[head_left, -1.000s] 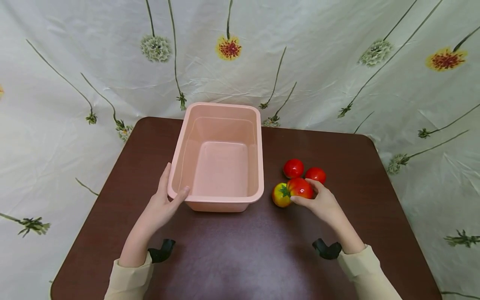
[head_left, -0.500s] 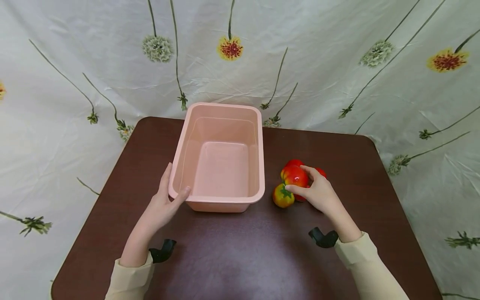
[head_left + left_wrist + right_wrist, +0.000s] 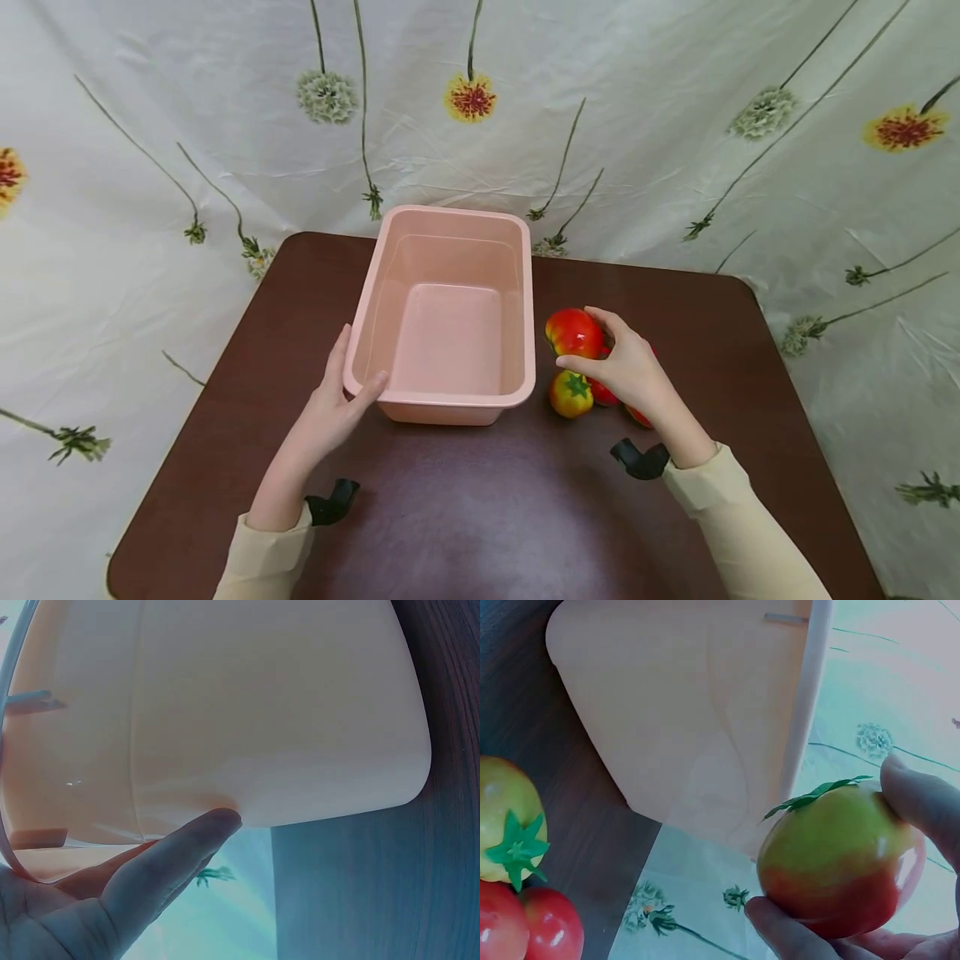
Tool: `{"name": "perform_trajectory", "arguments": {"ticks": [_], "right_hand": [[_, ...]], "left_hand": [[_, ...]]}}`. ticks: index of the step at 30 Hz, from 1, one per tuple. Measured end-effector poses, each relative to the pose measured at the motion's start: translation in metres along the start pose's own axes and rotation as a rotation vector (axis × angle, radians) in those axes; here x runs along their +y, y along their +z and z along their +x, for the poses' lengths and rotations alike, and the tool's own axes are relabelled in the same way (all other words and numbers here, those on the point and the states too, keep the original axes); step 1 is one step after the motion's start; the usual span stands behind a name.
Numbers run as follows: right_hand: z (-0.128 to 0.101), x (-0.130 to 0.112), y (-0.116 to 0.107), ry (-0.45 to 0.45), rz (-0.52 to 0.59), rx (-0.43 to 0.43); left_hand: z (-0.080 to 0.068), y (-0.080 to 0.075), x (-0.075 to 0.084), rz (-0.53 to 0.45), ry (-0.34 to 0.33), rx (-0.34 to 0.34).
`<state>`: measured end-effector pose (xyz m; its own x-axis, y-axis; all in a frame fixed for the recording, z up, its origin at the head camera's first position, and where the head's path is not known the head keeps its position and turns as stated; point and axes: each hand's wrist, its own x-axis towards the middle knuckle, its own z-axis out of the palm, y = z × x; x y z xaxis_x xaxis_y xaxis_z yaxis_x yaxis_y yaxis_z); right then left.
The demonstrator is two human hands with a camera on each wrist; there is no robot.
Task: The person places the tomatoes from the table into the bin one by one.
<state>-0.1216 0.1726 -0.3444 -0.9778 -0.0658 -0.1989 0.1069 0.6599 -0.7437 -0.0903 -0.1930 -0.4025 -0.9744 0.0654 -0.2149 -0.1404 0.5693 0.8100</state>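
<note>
My right hand (image 3: 626, 371) pinches a red and yellow-green tomato (image 3: 574, 332) between thumb and fingers, raised off the table just right of the pink basin (image 3: 521, 333). The right wrist view shows this tomato (image 3: 832, 862) with its green leafy top toward the basin. My left hand (image 3: 330, 408) grips the basin's near left corner, thumb over the rim and fingers along the outer side. Beneath the right hand, a yellow-green tomato (image 3: 572, 395) sits on the table beside several red ones (image 3: 604, 392), partly covered by the hand. No contents show inside the basin.
The dark brown table (image 3: 465, 508) has rounded far corners. A white flowered cloth (image 3: 637, 125) surrounds it at the back and sides. Black straps (image 3: 640, 460) are worn at both wrists.
My right hand has lifted the red and yellow-green tomato from the group and carried it up, leftward toward the basin. The left hand keeps its place on the basin's corner.
</note>
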Motion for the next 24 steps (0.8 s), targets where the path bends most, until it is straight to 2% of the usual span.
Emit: {"name": "perform_trajectory", "arguments": {"ticks": [10, 18, 24], "right_hand": [[0.007, -0.015, 0.009, -0.099, 0.026, 0.015], [0.014, -0.03, 0.019, -0.287, -0.051, 0.027], [0.02, -0.04, 0.027, -0.376, -0.103, -0.007]], "left_hand": [[0.0, 0.001, 0.0, -0.012, 0.0, 0.017], [0.0, 0.002, -0.002, -0.027, 0.009, 0.03], [0.0, 0.002, -0.002, -0.027, 0.011, 0.036]]}}
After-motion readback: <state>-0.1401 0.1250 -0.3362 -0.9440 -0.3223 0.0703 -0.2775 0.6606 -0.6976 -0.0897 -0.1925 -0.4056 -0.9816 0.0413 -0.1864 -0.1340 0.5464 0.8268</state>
